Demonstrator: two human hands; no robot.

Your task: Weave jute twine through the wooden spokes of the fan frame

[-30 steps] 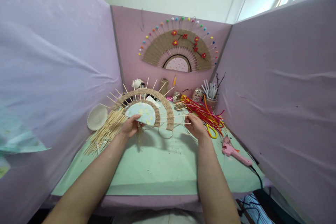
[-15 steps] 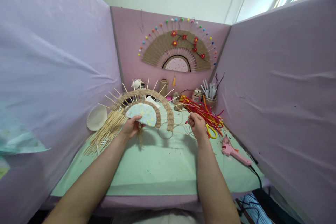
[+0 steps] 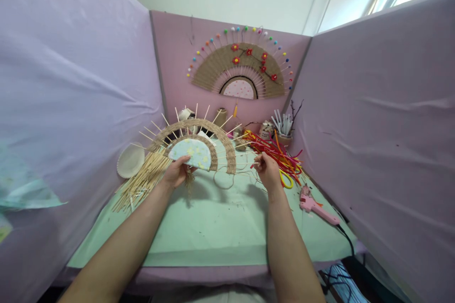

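My left hand (image 3: 177, 172) grips the bottom of a half-round fan (image 3: 196, 144) made of thin wooden skewers, with a pale blue flowered centre and bands of woven jute. It holds the fan upright above the green table (image 3: 213, 227). My right hand (image 3: 266, 169) is pinched on a strand of jute twine (image 3: 227, 181) just right of the fan's lower right skewers. The twine loops loosely down onto the table between my hands.
A bundle of skewers (image 3: 142, 182) and a white paper plate (image 3: 130, 161) lie at the left. Coloured pipe cleaners (image 3: 275, 151), yellow scissors (image 3: 287, 177) and a pink glue gun (image 3: 314, 206) lie at the right. A finished fan (image 3: 241, 68) hangs on the back panel; jars stand below.
My left hand has raised and tilted the fan a little. My right hand drew back from the skewers slightly to the right, still pinching the twine.
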